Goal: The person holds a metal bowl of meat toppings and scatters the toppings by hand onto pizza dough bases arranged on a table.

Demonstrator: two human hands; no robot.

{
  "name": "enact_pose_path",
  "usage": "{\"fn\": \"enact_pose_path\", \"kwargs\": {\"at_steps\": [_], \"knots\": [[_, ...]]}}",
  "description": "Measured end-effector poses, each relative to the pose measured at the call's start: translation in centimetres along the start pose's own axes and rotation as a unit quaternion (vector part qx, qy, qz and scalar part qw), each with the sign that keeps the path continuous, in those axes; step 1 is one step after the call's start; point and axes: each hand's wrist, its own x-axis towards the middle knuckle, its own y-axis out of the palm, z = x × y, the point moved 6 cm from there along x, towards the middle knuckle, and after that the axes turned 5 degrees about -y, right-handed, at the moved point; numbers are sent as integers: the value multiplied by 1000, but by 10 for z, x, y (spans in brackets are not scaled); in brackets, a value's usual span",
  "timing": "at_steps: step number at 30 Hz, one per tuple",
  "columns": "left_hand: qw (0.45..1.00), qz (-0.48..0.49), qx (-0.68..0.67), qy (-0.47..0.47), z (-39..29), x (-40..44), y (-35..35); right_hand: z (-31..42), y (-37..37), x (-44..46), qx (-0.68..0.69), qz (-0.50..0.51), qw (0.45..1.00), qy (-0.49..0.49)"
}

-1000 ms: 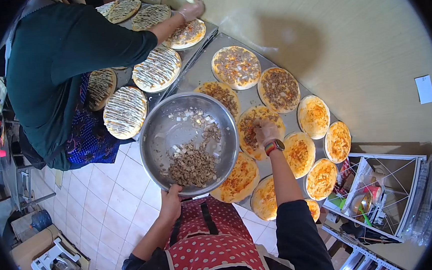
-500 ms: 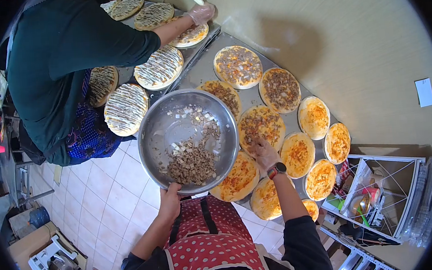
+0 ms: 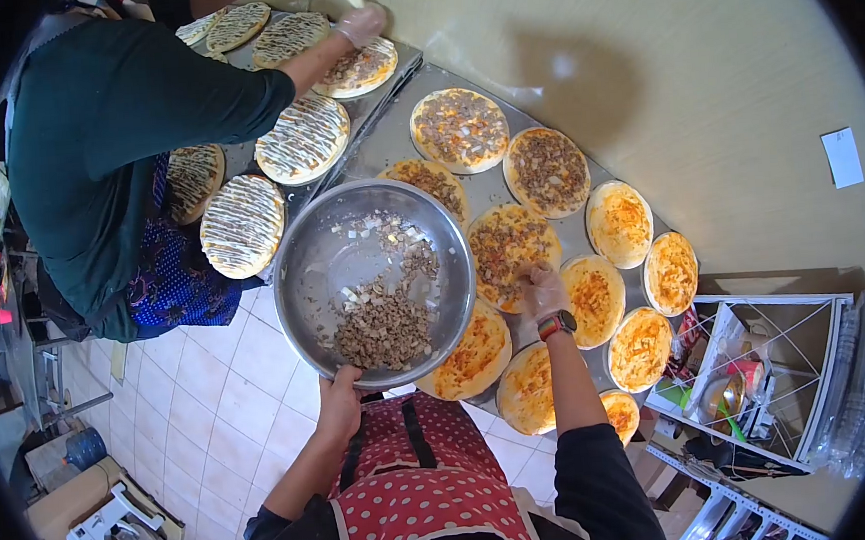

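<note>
My left hand (image 3: 339, 405) grips the near rim of a large steel bowl (image 3: 298, 279). Inside the bowl lies a heap of crumbled cooked meat mixed with pale chopped pieces (image 3: 384, 329). My right hand (image 3: 545, 294), in a clear glove with a watch at the wrist, rests its fingers on the near edge of a round pizza (image 3: 511, 249) strewn with crumbled meat. The fingers look slightly apart, their tips partly hidden. Several pizzas beside it have only an orange sauce, such as the one right of my hand (image 3: 593, 301). Farther back are meat-covered pizzas (image 3: 460, 128).
To the left, a co-worker (image 3: 130, 100) in a dark green top bends over pizzas striped with sauce (image 3: 303, 139); one gloved hand (image 3: 363, 24) is over a meat-topped pizza. A wall (image 3: 722, 99) borders the metal table (image 3: 393, 132). A white rack (image 3: 762, 387) stands at right.
My right hand has shifted slightly, drawing its fingers to the pizza's near edge, and meat covers more of that pizza. The bowl stays in my left hand. The view has shifted a little.
</note>
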Motion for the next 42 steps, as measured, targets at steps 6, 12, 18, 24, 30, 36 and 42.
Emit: {"fn": "enact_pose_path", "kwargs": {"at_steps": [6,12,18,24,30,36,42], "knots": [[1000,-8,-2,26,-7,-1,3,48,-10,-2,-72,36,990,-119],[999,-40,-12,30,-11,-2,0,0,11,28,49,-27,998,21],[999,-38,-25,17,-13,-4,-2,-20,-12,18,-26,-31,999,27],[998,-38,-35,27,-19,-4,-4,-7,-28,2,-122,-18,991,52],[999,-28,-25,37,-20,0,-10,-7,2,-8,57,-48,993,86],[999,-18,-24,37,-22,-2,-9,72,30,-6,-112,69,982,-137],[999,-14,-9,30,-21,-2,-12,70,58,15,-290,248,902,-201]]}}
